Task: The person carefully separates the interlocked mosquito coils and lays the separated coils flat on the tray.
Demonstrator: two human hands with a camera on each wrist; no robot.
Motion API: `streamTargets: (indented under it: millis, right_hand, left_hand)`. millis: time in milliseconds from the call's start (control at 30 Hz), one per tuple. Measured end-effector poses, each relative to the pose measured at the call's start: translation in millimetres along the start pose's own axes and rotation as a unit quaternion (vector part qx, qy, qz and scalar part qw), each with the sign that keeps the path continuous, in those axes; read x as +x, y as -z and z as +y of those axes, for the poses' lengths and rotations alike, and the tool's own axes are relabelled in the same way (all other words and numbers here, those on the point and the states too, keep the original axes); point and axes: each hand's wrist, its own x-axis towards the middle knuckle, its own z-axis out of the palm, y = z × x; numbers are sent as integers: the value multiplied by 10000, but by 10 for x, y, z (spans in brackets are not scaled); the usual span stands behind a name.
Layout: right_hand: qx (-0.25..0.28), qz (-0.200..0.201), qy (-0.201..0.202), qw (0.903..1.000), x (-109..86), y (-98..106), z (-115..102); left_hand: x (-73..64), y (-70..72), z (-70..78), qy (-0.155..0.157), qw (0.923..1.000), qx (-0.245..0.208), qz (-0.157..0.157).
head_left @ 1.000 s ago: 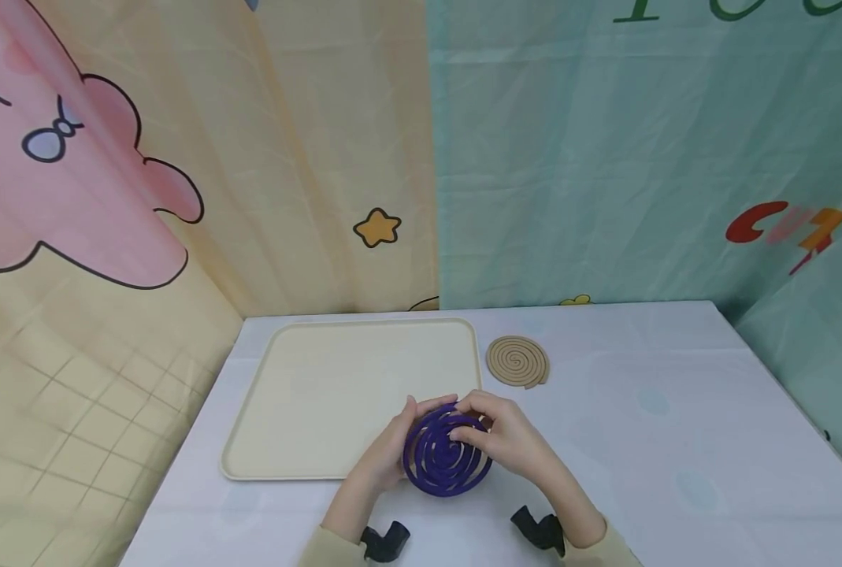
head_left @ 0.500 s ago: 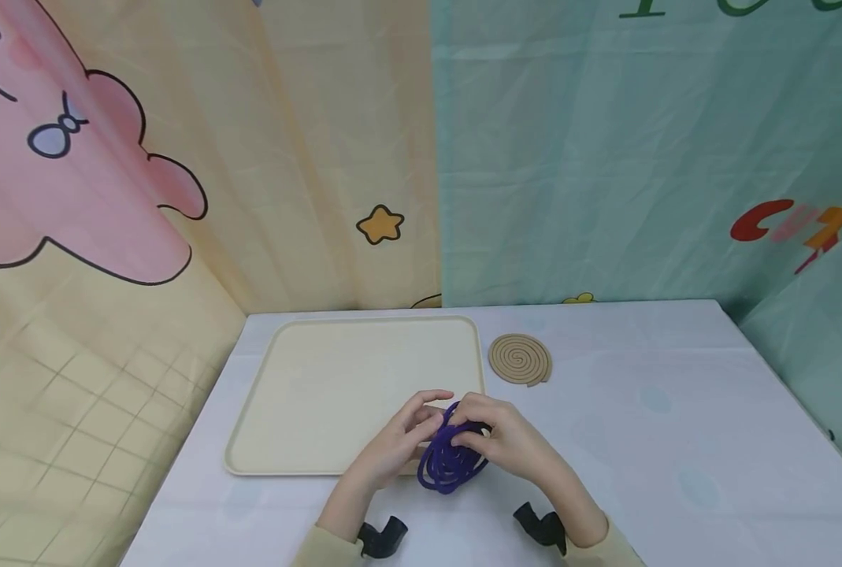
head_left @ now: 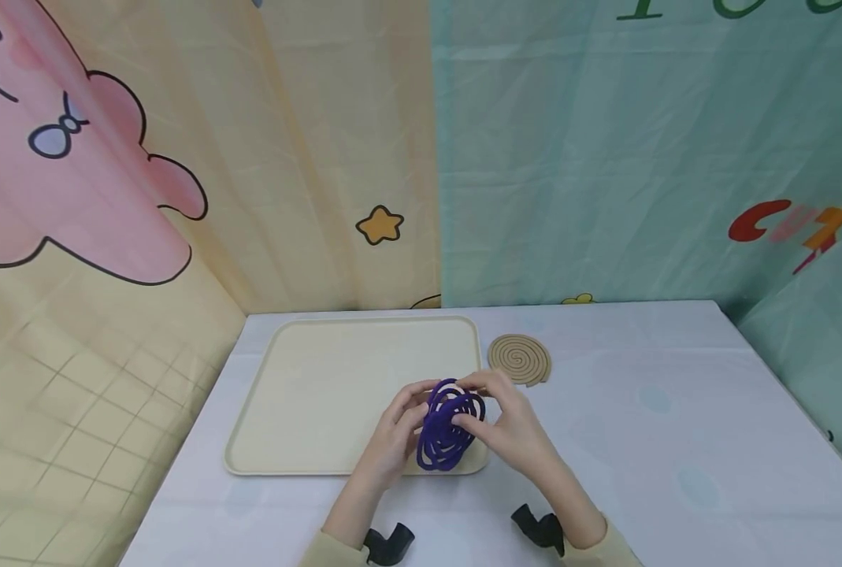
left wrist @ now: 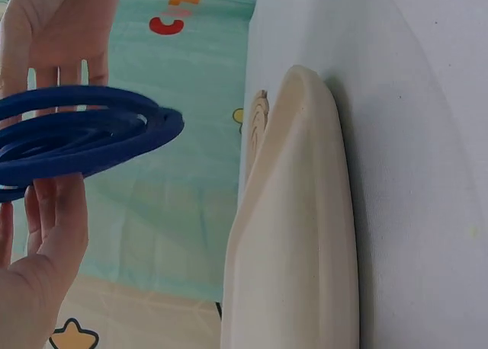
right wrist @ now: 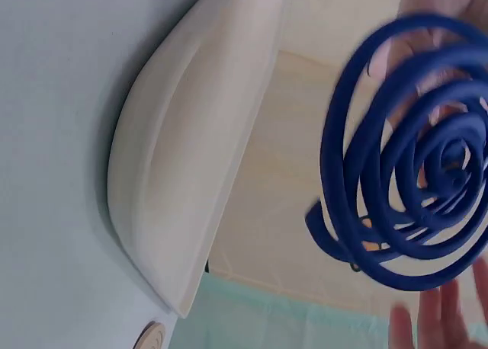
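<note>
A dark purple mosquito coil point(head_left: 443, 437), its spiral rings spread and crossing each other, is held up above the near right corner of the cream tray point(head_left: 350, 394). My left hand point(head_left: 388, 441) grips its left edge between thumb and fingers. My right hand point(head_left: 516, 421) pinches it from the right, thumb on the face and fingers at the upper rim. In the left wrist view the coil point(left wrist: 91, 147) appears nearly edge-on between both hands. A loose end of the coil point(right wrist: 381, 174) sticks out from the rings in the right wrist view.
A tan mosquito coil point(head_left: 520, 358) lies flat on the white table point(head_left: 640, 441), just right of the tray's far corner. Black wrist mounts point(head_left: 541, 528) sit on both forearms. Printed curtains point(head_left: 576, 157) hang behind the table.
The purple coil, earlier flatter and face-up nearer me, has moved forward over the tray's edge and tilted up. My left hand let its fingers lift off briefly, then took the edge again.
</note>
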Motion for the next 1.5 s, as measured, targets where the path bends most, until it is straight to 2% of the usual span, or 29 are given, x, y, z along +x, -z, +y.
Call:
streamTargets:
  millis: [100, 200, 433, 600, 700, 833, 1000, 1200, 1267, 1400, 1500]
  right_hand:
    - [-19, 823, -221, 9964, -4, -31, -28]
    - [174, 1116, -496, 9924, -15, -63, -54]
    - [763, 344, -1306, 9879, -30, -174, -105]
    - [963, 151, -1804, 9787, -26, -215, -127]
    - [1056, 137, -2087, 9722, -21, -214, -140]
    - [1166, 119, -2340, 9651, -8, -204, -144]
    - [1219, 178, -2456, 9615, 5, -199, -145]
    - [1270, 388, -2459, 9602, 7, -220, -137]
    - [1294, 438, -2472, 9593, 4, -230, -134]
    - [1296, 523, -2403, 9606, -10, -260, -116]
    - [1062, 548, -2121, 9699, -30, -284, -102]
  left_hand:
    - [2, -8, -7, -278, 9983, -388, 341]
    - [-7, -24, 0, -514, 9947, -643, 608]
    - [-39, -93, 24, -685, 9880, -1031, 928]
    - [-43, -154, -24, -1004, 9843, -1103, 942]
    - [-49, -184, -75, -1265, 9851, -787, 859]
    - [-66, -218, -126, -1603, 9839, -135, 782]
    - [-58, -233, -172, -1951, 9777, 231, 738]
    - [-18, -228, -210, -2427, 9654, 691, 660]
    - [-19, -226, -209, -2405, 9654, 746, 681]
    - [-40, -224, -190, -1956, 9746, 766, 779]
    - [-51, -216, -174, -1555, 9814, 722, 864]
